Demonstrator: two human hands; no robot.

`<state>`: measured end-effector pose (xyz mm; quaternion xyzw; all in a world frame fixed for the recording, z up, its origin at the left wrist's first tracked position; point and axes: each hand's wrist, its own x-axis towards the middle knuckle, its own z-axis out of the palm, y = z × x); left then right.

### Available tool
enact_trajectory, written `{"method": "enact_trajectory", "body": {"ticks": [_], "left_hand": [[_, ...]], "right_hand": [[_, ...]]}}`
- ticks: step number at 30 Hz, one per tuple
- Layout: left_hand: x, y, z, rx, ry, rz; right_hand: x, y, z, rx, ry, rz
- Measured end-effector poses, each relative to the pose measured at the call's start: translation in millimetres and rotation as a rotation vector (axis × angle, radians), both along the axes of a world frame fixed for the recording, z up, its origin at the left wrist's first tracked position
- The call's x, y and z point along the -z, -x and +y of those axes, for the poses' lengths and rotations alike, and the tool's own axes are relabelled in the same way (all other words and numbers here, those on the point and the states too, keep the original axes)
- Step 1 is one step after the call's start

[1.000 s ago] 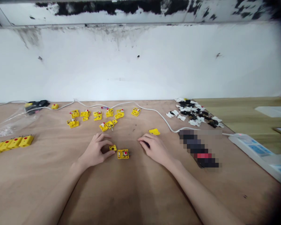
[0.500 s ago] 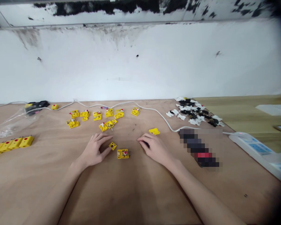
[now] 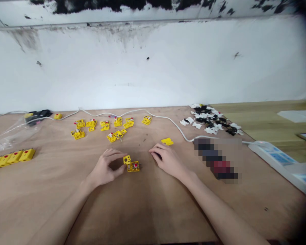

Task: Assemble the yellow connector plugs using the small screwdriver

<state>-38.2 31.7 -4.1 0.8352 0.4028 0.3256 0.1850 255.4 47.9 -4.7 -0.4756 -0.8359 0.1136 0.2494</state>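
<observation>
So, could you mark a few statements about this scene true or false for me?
1. The left hand holds a small yellow plate. True.
2. The right hand holds the flat yellow cover. False: the flat yellow cover lies on the table.
3. An open yellow housing lies between the hands. True.
4. The row of yellow cases is at the right. False: it is at the left.

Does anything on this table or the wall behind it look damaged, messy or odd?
The wall looks worn: ragged black patches along the top strip, and dark stains below. On the table, the black and white pieces at the right lie jumbled, unlike the neat row of yellow blocks at the left. Nothing looks spilled.
</observation>
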Motion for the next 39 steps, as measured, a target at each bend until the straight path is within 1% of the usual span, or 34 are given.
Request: {"method": "enact_trajectory", "body": {"ticks": [7, 14, 17, 21, 23, 26, 29, 31, 33, 36, 39], "left_hand": [[-4.8, -16.3, -11.3, 0.08, -0.048, -0.024], [-1.0, -23.9, -12.1, 0.044, -0.067, -0.006], [-0.8, -25.4, -12.6, 0.032, -0.065, -0.002], [-2.6, -26.6, -14.9, 0.035, -0.039, -0.04], [-3.3, -27.2, -16.8, 0.052, -0.015, -0.072], [-2.0, -28.9, -19.4, 0.065, 0.037, -0.124], [1.1, -31.6, -20.2, 0.06, 0.051, -0.177], [2.1, -33.6, -20.0, 0.047, -0.01, -0.196], [1.5, -35.1, -20.1, 0.031, -0.111, -0.19], [-1.0, -36.7, -21.7, 0.04, -0.239, -0.153], [-2.4, -39.1, -24.0, 0.053, -0.277, -0.158]], "right_hand": [[-1.6, 1.2, -0.3, 0.003, 0.0, -0.013], [-3.7, 3.3, -1.7, 0.002, -0.008, 0.01], [-9.4, 9.5, -8.8, -0.065, -0.036, 0.092], [-14.0, 21.7, -22.3, -0.21, 0.03, 0.155], [-11.6, 27.2, -27.0, -0.233, 0.041, 0.169], [-5.1, 33.4, -30.0, -0.255, 0.009, 0.227], [-1.7, 37.3, -30.0, -0.255, -0.058, 0.381], [-2.5, 38.8, -29.7, -0.232, -0.112, 0.48], [-4.4, 39.5, -29.9, -0.209, -0.155, 0.505], [-6.1, 40.8, -31.8, -0.212, -0.217, 0.434], [-5.1, 45.0, -34.9, -0.197, -0.282, 0.373]]}}
